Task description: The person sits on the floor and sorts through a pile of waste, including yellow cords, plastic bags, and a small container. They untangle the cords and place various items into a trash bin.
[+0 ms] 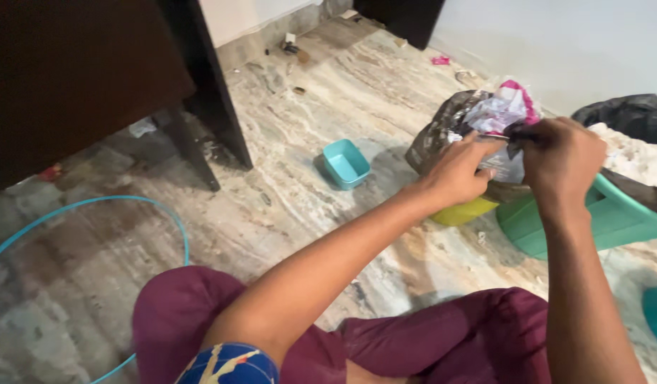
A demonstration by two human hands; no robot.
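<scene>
Both hands pinch a crinkly plastic bag [495, 117] above the green bin [613, 220]. The left hand [460, 171] should hold tight and steady while the right hand [563, 153] pulls slowly.

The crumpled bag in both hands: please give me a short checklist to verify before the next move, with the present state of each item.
1. Left hand grips the bag: ok, fingers pinch its edge.
2. Right hand grips the bag: ok, closed on the top.
3. Bag sits over a container: ok, it is above the yellow tub, with the green bin beside it.
4. Bag's contents are contained: cannot tell, the inside is hidden.
5. Floor near the bag is free of loose things: not ok, a small blue tray and bits of litter lie there.
</scene>
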